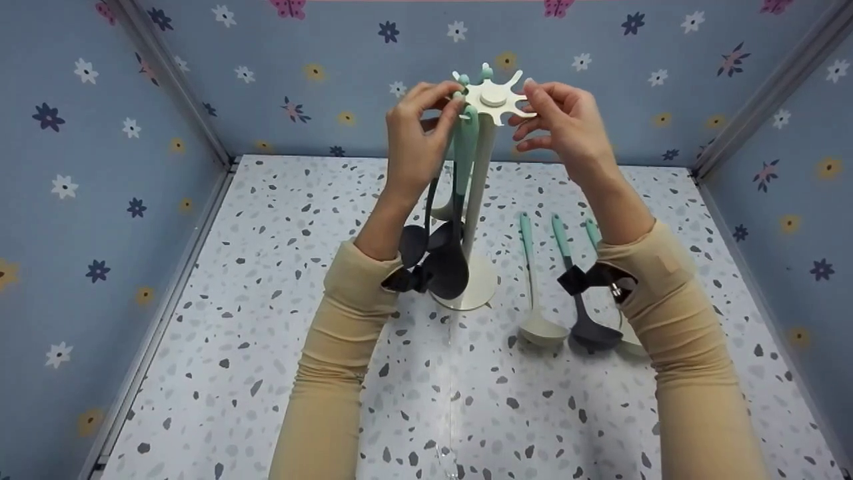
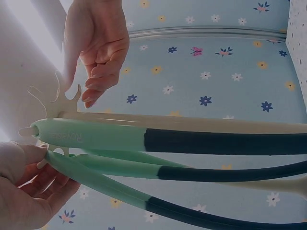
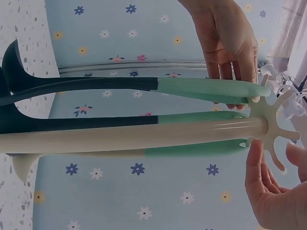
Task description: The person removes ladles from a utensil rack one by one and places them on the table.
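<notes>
A cream utensil rack [image 1: 493,98] with a ring of hooks on a tall pole stands upright, several green-handled utensils hanging on its left and back. At its left side, my left hand [image 1: 420,130] pinches the top of a green-handled dark kitchen utensil [image 2: 100,182] with a rounded head, right at a hook. Another dark utensil [image 1: 448,273] hangs in front of it. Across the rack, my right hand [image 1: 566,123] has its fingers extended at the bare right-hand hooks. Its thumb and fingertips lie either side of a hook in the right wrist view.
On the speckled table [image 1: 266,333], right of the rack's round base [image 1: 481,287], lie a cream ladle [image 1: 543,331], a dark ladle [image 1: 593,333] and a third green-handled utensil [image 1: 592,230] partly hidden by my right arm. Flowered panels [image 1: 373,53] enclose the back and sides.
</notes>
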Tool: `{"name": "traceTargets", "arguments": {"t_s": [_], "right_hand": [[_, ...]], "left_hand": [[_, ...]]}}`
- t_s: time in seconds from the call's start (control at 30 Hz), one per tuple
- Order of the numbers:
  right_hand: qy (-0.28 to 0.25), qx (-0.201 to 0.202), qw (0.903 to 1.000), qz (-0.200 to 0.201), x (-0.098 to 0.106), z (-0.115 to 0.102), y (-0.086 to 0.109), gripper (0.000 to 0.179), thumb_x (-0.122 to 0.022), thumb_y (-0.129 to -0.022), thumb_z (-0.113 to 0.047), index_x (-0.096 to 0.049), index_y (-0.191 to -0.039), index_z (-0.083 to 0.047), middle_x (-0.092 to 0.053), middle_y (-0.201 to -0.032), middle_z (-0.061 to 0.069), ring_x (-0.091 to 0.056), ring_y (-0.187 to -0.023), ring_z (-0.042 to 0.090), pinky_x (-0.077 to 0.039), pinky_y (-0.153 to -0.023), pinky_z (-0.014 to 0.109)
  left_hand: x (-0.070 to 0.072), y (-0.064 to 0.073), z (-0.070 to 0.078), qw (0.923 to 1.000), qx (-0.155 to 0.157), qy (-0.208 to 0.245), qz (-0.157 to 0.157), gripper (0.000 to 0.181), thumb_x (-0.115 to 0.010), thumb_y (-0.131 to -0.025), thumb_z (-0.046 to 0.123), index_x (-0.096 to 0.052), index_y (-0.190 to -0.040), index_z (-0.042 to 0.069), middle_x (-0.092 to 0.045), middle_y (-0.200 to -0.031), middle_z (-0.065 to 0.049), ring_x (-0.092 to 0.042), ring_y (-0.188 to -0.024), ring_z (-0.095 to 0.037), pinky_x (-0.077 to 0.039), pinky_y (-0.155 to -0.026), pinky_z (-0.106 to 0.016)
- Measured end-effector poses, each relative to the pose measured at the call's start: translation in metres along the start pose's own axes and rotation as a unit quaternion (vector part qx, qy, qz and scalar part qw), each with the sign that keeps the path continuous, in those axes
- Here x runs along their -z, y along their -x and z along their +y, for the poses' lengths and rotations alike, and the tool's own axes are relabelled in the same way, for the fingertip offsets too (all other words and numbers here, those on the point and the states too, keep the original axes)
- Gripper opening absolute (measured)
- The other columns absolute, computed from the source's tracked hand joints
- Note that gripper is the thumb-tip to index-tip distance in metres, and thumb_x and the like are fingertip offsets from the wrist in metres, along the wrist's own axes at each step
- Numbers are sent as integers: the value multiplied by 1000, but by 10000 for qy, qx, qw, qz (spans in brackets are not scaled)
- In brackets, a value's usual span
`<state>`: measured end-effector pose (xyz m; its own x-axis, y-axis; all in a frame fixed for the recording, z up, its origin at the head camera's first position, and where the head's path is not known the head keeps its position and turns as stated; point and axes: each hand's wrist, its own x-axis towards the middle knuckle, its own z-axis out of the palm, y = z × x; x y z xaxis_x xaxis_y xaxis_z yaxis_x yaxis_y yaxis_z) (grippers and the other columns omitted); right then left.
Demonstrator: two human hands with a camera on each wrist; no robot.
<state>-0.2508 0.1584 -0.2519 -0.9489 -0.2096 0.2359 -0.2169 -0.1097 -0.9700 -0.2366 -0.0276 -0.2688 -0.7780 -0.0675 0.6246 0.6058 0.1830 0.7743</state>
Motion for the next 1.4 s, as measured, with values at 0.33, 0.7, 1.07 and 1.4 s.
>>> {"name": "traceTargets", "arguments": {"t_s": [0.33, 0.7, 1.07, 1.4], "right_hand": [[-208, -379, 9988, -228, -7, -3, -7, 25, -59, -86, -19, -56, -87, 6, -55, -72, 15, -55, -56, 21, -52, -53, 29], [-254, -662, 9972, -243, -13, -3, -9, 23, -52, -90, -17, -54, -89, 6, -51, -72, 14, -52, -55, 20, -50, -51, 27], [-855, -760, 9927, -384, -15, 1, -11, 24, -45, -94, -13, -54, -86, 8, -48, -67, 12, -49, -52, 19, -46, -46, 24], [-1408, -797, 9868, -58, -20, 4, -12, 19, -42, -94, -8, -52, -87, 7, -47, -62, 11, -45, -47, 17, -40, -40, 22]], "left_hand": [[5, 8, 32, 9999, 55, -151, -19, 17, -56, -86, 2, -63, -98, -8, -60, -91, -14, -58, -85, -17, -51, -71, -22], [5, 8, 34, 9998, 150, -132, 5, 17, -56, -86, 1, -63, -97, -9, -60, -92, -15, -58, -84, -18, -50, -71, -21], [5, 8, 33, 9999, 102, -60, 38, 16, -56, -86, 0, -63, -96, -10, -59, -90, -15, -58, -84, -18, -51, -71, -22], [4, 7, 32, 9999, 44, -64, 72, 16, -56, -85, 1, -64, -96, -9, -60, -89, -14, -58, -83, -18, -51, -70, -23]]}}
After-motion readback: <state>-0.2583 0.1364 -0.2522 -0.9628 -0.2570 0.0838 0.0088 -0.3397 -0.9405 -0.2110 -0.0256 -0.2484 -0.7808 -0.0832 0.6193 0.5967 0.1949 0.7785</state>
